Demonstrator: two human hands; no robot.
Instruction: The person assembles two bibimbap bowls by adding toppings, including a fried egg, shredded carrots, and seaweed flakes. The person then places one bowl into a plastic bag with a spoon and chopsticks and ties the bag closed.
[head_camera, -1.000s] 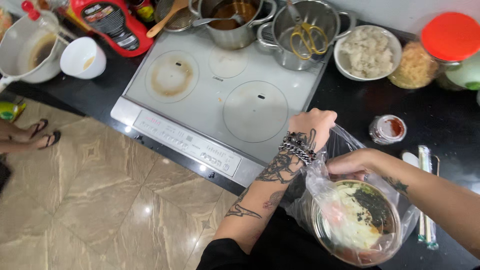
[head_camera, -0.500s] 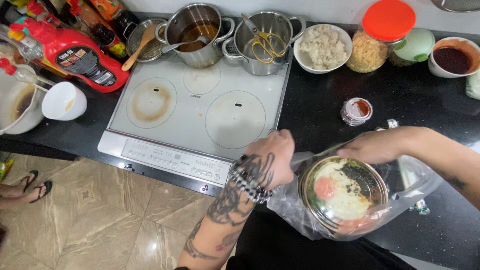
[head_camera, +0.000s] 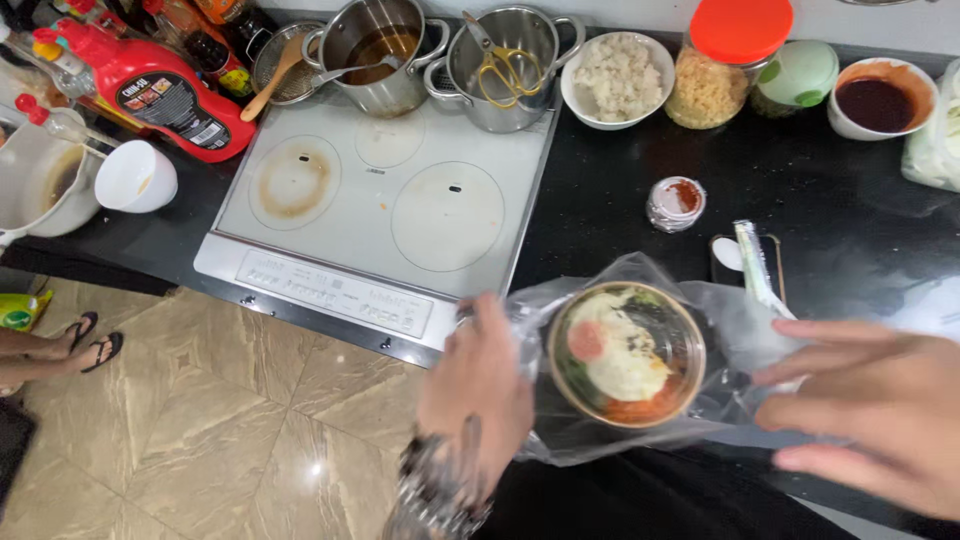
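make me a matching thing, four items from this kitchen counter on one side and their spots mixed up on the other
Items:
1. bowl of food
2. yellow-handled scissors
3. wooden spoon
4. orange-lidded jar

Spots:
A. inside the right-hand steel pot
B. inside a clear plastic bag between the left hand and right hand
C. right of the white bowl of rice
D. resting on the mesh strainer

Pairs: 1-B, 2-A, 3-D, 4-C
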